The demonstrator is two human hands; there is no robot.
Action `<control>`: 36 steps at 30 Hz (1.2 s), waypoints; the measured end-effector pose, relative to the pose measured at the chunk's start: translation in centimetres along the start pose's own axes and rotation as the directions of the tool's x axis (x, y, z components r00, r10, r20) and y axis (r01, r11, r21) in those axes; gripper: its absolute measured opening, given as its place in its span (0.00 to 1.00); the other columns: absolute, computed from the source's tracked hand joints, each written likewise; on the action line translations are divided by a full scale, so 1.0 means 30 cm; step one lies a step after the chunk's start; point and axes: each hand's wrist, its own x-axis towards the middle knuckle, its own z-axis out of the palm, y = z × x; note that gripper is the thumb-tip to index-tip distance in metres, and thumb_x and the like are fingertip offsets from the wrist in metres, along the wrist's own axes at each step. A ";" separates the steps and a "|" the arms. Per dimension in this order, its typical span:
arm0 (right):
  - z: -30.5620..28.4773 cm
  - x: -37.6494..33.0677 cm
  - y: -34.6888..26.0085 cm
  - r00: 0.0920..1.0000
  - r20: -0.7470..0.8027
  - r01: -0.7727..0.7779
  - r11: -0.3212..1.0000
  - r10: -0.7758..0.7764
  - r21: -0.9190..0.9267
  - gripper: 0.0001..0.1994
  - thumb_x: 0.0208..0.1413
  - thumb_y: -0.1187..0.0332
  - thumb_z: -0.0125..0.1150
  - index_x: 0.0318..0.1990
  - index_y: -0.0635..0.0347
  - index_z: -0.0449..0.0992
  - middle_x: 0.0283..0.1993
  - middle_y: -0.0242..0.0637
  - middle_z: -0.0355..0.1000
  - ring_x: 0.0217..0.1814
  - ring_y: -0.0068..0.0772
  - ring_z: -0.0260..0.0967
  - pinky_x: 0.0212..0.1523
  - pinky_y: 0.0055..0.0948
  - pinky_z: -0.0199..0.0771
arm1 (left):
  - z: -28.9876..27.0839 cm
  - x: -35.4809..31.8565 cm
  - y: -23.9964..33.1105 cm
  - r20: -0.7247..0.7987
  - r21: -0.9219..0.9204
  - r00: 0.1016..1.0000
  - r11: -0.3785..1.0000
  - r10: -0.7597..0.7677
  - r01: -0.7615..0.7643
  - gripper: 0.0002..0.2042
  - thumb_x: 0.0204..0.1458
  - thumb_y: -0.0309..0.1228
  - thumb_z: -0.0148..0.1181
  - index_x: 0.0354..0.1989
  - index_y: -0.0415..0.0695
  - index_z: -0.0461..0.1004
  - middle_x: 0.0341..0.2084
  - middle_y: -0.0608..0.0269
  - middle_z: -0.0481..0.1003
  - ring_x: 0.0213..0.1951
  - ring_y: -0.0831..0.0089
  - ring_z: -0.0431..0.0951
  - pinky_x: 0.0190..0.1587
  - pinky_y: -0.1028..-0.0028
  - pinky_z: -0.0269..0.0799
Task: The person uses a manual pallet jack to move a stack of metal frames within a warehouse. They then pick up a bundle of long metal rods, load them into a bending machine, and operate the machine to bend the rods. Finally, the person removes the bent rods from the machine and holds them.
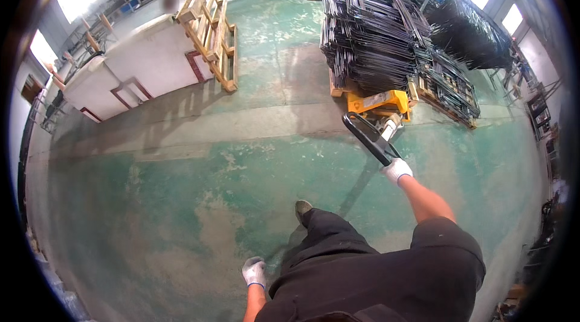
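Note:
My right hand, in a white knit glove, is closed around the near end of a black loop handle. The handle belongs to a yellow pallet jack, whose front is against a loaded wooden pallet. High stacks of thin black metal frames lie on that pallet. My left hand, also gloved, hangs low beside my body, away from any object. Its outline is rounded and its fingers are mostly hidden, so I cannot tell how far they are curled.
Wooden pallets lean upright against a long white block with dark red trim at the left. More black bundles stand behind the load at the right. The worn green floor has a bare grey strip across it. Workbenches run along the far wall.

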 end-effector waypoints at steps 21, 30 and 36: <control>0.449 -0.667 -0.998 0.992 -0.034 -0.117 0.989 0.121 0.087 0.28 0.52 0.48 0.72 0.52 0.62 0.85 0.49 0.52 0.84 0.55 0.51 0.83 0.57 0.43 0.80 | -0.962 0.603 0.463 0.254 0.208 0.951 0.950 0.179 -0.234 0.12 0.46 0.22 0.66 0.40 0.39 0.85 0.34 0.59 0.85 0.38 0.71 0.83 0.46 0.71 0.79; 0.791 -1.097 -1.576 0.989 -0.061 -0.128 0.984 0.136 0.124 0.28 0.50 0.50 0.74 0.53 0.63 0.84 0.43 0.51 0.85 0.46 0.48 0.85 0.51 0.41 0.82 | -1.989 0.982 0.298 0.095 0.287 0.993 0.953 0.072 -0.097 0.11 0.47 0.21 0.63 0.39 0.40 0.85 0.32 0.59 0.85 0.36 0.68 0.83 0.43 0.69 0.79; 0.988 -1.270 -2.194 0.985 -0.020 -0.166 0.971 0.172 0.173 0.30 0.51 0.51 0.74 0.55 0.63 0.83 0.42 0.52 0.84 0.46 0.49 0.84 0.51 0.41 0.82 | -2.413 1.427 0.501 0.035 0.170 0.999 0.985 0.034 -0.040 0.12 0.46 0.21 0.62 0.40 0.38 0.85 0.35 0.59 0.85 0.38 0.68 0.84 0.46 0.68 0.79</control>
